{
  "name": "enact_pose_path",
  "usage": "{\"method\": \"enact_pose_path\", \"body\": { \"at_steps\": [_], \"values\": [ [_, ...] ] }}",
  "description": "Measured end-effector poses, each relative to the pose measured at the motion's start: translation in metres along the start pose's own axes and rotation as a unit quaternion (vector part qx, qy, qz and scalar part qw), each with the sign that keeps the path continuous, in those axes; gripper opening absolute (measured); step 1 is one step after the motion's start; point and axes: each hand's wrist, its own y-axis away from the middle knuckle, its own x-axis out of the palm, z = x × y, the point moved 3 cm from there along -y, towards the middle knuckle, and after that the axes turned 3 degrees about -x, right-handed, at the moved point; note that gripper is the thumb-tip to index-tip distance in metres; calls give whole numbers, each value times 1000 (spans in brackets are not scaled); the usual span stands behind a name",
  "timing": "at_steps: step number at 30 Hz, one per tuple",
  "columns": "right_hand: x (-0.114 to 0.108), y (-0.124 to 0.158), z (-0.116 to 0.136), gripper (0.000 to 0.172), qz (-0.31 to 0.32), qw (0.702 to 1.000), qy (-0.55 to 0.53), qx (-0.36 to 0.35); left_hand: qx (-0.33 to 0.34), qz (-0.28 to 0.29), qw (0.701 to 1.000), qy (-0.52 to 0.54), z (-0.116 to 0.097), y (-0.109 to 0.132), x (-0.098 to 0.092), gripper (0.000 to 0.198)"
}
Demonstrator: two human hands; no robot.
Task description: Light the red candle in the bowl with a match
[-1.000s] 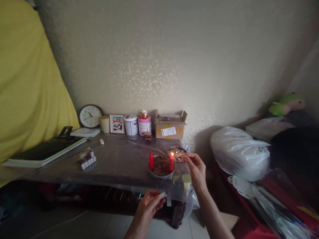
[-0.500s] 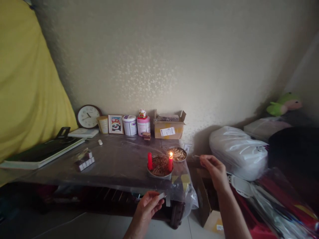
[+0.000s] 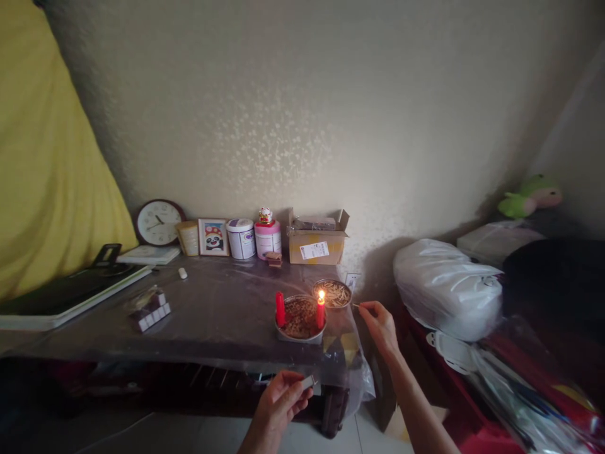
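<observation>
My left hand point(image 3: 286, 398), below the table's front edge, is closed on a small matchbox point(image 3: 308, 382). Between the fingertips of my right hand point(image 3: 379, 325) is a thin matchstick point(image 3: 355, 305), its tip close to the rim of a round dish of matchsticks point(image 3: 336, 294); no flame shows on it. Left of that dish stands a round tin point(image 3: 300, 339) filled with brown grains. Two red candles rise from the tin: the right candle point(image 3: 321, 314) burns with a bright flame, and the left candle point(image 3: 280, 310) is unlit.
Several small boxes point(image 3: 154, 315) lie in a wrapped pack on the dark table point(image 3: 212, 309). A cardboard box point(image 3: 316, 247), canisters point(image 3: 241, 239), a picture frame point(image 3: 213, 238) and a clock point(image 3: 159, 223) line the wall. White plastic bags point(image 3: 447, 290) sit at the right.
My right hand has moved left and slightly down, carrying the matchstick close to the dish. My left hand stays nearly in place with the matchbox. The view has shifted slightly.
</observation>
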Motion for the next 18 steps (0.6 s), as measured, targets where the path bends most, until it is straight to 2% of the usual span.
{"method": "enact_pose_path", "body": {
  "at_steps": [8,14,18],
  "values": [
    [42,-28,-7,11,8,995,96,-36,-18,-15,999,29,10,-5,-3,35],
    [67,-53,-10,12,13,983,175,-51,-28,-9,999,33,10,-5,-3,34],
    [78,-59,-11,11,20,977,204,-55,-41,-16,999,27,9,-6,-5,34]
  ]
}}
